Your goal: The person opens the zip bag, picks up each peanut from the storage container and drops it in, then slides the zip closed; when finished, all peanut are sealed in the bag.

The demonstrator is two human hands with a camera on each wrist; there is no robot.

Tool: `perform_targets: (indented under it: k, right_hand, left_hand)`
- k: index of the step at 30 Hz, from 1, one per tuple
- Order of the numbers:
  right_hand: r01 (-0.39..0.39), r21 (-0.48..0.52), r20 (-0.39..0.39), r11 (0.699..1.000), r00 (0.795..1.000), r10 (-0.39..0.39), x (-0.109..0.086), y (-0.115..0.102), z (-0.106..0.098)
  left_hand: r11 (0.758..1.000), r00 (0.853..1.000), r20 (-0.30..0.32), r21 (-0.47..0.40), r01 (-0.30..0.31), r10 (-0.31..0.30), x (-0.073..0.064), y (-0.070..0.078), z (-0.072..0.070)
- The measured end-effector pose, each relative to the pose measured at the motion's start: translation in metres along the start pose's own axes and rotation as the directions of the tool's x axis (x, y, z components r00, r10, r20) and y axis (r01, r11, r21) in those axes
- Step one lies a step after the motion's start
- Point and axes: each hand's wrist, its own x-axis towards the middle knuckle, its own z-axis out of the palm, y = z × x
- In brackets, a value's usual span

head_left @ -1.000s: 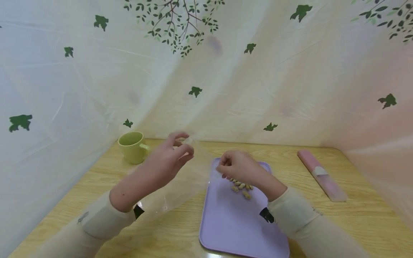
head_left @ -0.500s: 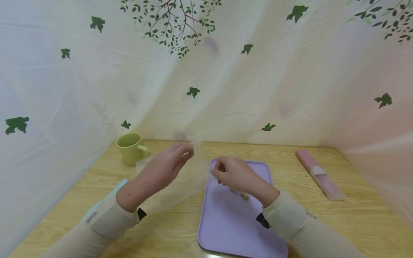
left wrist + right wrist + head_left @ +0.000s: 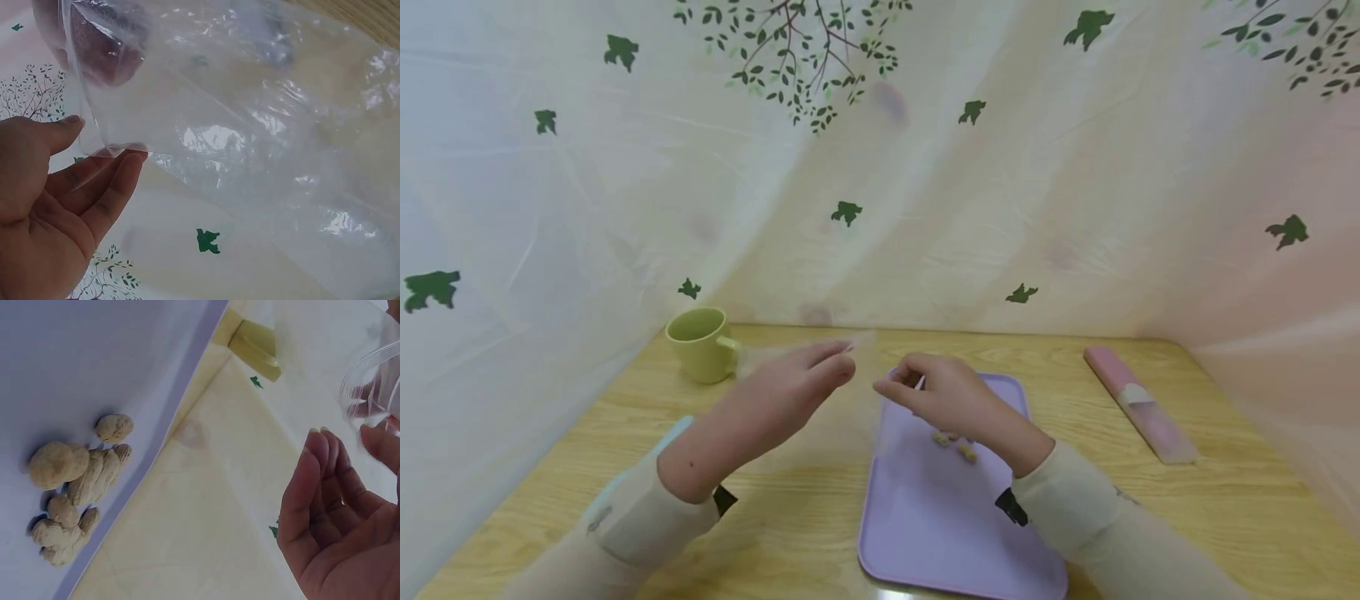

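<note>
My left hand holds up a clear plastic bag by a corner at its fingertips; the thumb lies near the bag's edge. The bag hangs thin and wrinkled, barely visible in the head view. My right hand is raised over a lilac tray. In the right wrist view its thumb is beside the bag's curved edge, apart from the bent fingers; whether the thumb touches the bag I cannot tell. Several peanuts in their shells lie on the tray, partly hidden under this hand in the head view.
A green mug stands at the back left. Beneath my left forearm shows the edge of a light blue object. A long pink packet with a white band lies at the right. Pale patterned sheeting surrounds the wooden table.
My left fingers have come down and closer together on the bag. The right hand has shifted left, its thumb extending toward the bag. A light blue edge has come into view.
</note>
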Motion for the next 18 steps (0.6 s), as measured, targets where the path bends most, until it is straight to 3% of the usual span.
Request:
perform_targets:
  k: [1,3,4,5,6,8,10,13,14,17,18]
  right_hand:
    - [0.008,-0.004,-0.004,1.000,1.000,-0.008,0.001,0.000,0.001]
    - [0.011,0.003,-0.002,1.000,1.000,-0.011,0.003,0.000,0.002]
    - [0.009,0.005,-0.001,1.000,1.000,-0.009,0.004,0.001,0.002]
    - [0.000,0.012,0.002,1.000,1.000,0.000,0.005,0.003,0.001]
    - [-0.011,0.016,0.009,1.000,1.000,0.010,0.005,0.005,0.000]
    - [-0.037,0.032,0.022,0.999,0.999,0.037,0.004,0.009,-0.004]
    - [-0.059,0.059,0.025,0.997,0.998,0.057,0.003,0.013,-0.011]
    - [-0.086,0.104,0.009,0.991,0.996,0.086,0.000,0.022,-0.028]
    - [-0.090,0.103,0.002,0.991,0.996,0.090,-0.001,0.026,-0.034]
    - [-0.107,0.081,-0.001,0.991,0.994,0.107,-0.001,0.040,-0.050]
    - [-0.115,0.072,0.006,0.991,0.993,0.115,0.000,0.046,-0.053]
  left_hand:
    - [0.995,0.996,0.051,-0.052,0.081,-0.078,0.000,0.003,-0.001]
    - [0.958,0.961,0.142,-0.128,0.256,-0.238,0.001,0.009,-0.004]
    - [0.922,0.930,0.180,-0.166,0.349,-0.319,0.001,0.011,-0.005]
    - [0.898,0.908,0.212,-0.180,0.400,-0.362,0.002,0.012,-0.007]
    - [0.854,0.872,0.237,-0.210,0.476,-0.427,0.002,0.014,-0.008]
    - [0.819,0.840,0.269,-0.221,0.529,-0.470,0.003,0.014,-0.010]
    - [0.797,0.822,0.284,-0.229,0.559,-0.495,0.004,0.015,-0.012]
    - [0.819,0.840,0.265,-0.218,0.530,-0.473,0.004,0.013,-0.013]
    - [0.855,0.868,0.245,-0.194,0.481,-0.432,0.003,0.012,-0.013]
    - [0.909,0.917,0.183,-0.163,0.383,-0.353,0.001,0.009,-0.013]
    - [0.940,0.942,0.159,-0.127,0.318,-0.297,0.000,0.008,-0.012]
